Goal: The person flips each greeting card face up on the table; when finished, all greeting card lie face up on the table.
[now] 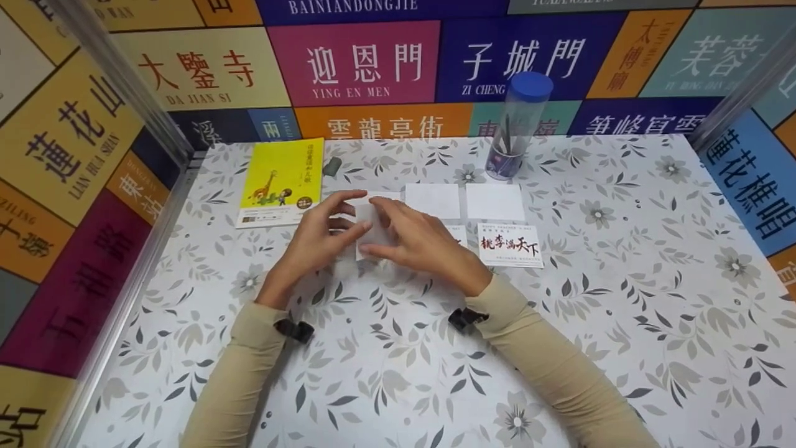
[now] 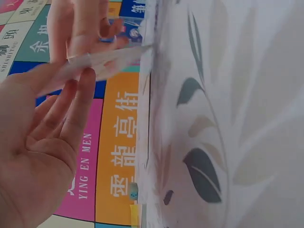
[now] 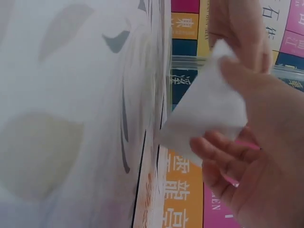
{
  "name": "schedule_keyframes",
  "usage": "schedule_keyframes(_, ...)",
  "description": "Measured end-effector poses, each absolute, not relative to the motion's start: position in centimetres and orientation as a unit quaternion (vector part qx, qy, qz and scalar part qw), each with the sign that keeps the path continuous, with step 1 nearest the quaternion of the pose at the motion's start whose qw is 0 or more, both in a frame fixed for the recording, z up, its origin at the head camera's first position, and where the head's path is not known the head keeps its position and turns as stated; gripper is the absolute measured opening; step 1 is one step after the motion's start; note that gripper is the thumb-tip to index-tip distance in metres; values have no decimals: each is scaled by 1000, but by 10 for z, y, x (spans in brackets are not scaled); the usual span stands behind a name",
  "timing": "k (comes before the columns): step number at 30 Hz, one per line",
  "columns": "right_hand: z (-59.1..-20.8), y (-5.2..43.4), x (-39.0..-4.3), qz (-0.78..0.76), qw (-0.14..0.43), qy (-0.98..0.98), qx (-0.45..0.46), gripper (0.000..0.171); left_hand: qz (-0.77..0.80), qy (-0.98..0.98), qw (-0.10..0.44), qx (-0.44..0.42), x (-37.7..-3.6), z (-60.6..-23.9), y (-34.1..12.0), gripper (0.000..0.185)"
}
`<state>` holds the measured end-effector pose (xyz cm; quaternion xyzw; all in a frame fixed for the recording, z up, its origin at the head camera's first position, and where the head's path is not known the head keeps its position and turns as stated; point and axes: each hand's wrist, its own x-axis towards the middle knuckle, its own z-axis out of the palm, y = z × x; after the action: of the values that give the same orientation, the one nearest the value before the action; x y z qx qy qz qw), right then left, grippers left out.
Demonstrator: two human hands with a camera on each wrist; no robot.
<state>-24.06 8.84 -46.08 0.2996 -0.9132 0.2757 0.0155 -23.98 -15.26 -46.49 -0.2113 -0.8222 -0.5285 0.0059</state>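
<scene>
Upright between my two hands is a small white card [image 1: 371, 231], somewhat blurred; whether it is one sheet or several I cannot tell. My left hand [image 1: 314, 242] pinches its left side, thumb on the near face and fingers behind, as the left wrist view shows with the card [image 2: 95, 61] edge-on. From the right, my right hand [image 1: 423, 239] holds it too; in the right wrist view its thumb and fingertips lie on the card [image 3: 204, 107]. Beyond the hands, another white card [image 1: 387, 195] is mostly hidden. A printed card [image 1: 459, 235] peeks out beside the right hand.
Two blank white cards [image 1: 432, 201] lie to the right, above a card with red and black characters [image 1: 510, 246]. A yellow book [image 1: 283, 174] lies at the back left, a small grey-green object [image 1: 333, 166] beside it. A clear blue-lidded canister [image 1: 522, 121] stands at the back.
</scene>
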Motion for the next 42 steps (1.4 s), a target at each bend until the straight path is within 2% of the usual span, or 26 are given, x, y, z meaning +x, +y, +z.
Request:
schedule_keyframes(6, -453, 90, -245, 420, 1, -862, 284, 39, -612, -759, -16, -222, -241, -466, -152, 43)
schedule_keyframes(9, -454, 91, -247, 459, -22, -835, 302, 20, -563, -797, 10, -219, -242, -467, -154, 45)
schedule_keyframes(11, -456, 92, -247, 456, -31, -831, 317, 26, -514, -831, 25, -212, -243, -468, -156, 48)
schedule_keyframes(14, -461, 93, -247, 440, -43, -833, 332, 48, -456, -867, 26, -200, -244, -470, -160, 42)
schedule_keyframes(17, -464, 94, -246, 417, -41, -846, 329, 67, -442, -877, -9, -189, -245, -471, -165, 29)
schedule_keyframes(19, -464, 94, -245, 395, -32, -860, 320, 71, -438, -880, -29, -182, -247, -472, -169, 27)
schedule_keyframes(21, -465, 94, -245, 363, -23, -877, 313, 68, -437, -881, -55, -172, -247, -472, -174, 29)
schedule_keyframes(24, -467, 93, -245, 298, -18, -897, 326, 52, -421, -888, -85, -163, -247, -471, -182, 38)
schedule_keyframes(28, -471, 94, -244, 230, -37, -906, 353, 38, -393, -899, -118, -154, -246, -469, -186, 39)
schedule_keyframes(31, -472, 94, -242, 203, -53, -911, 356, 42, -377, -904, -135, -150, -246, -469, -185, 39)
schedule_keyframes(38, -471, 94, -240, 176, -81, -920, 341, 49, -333, -909, -143, -204, -245, -473, -183, 64)
schedule_keyframes(42, -471, 94, -240, 177, -92, -922, 332, 52, -326, -914, -147, -189, -244, -476, -182, 71)
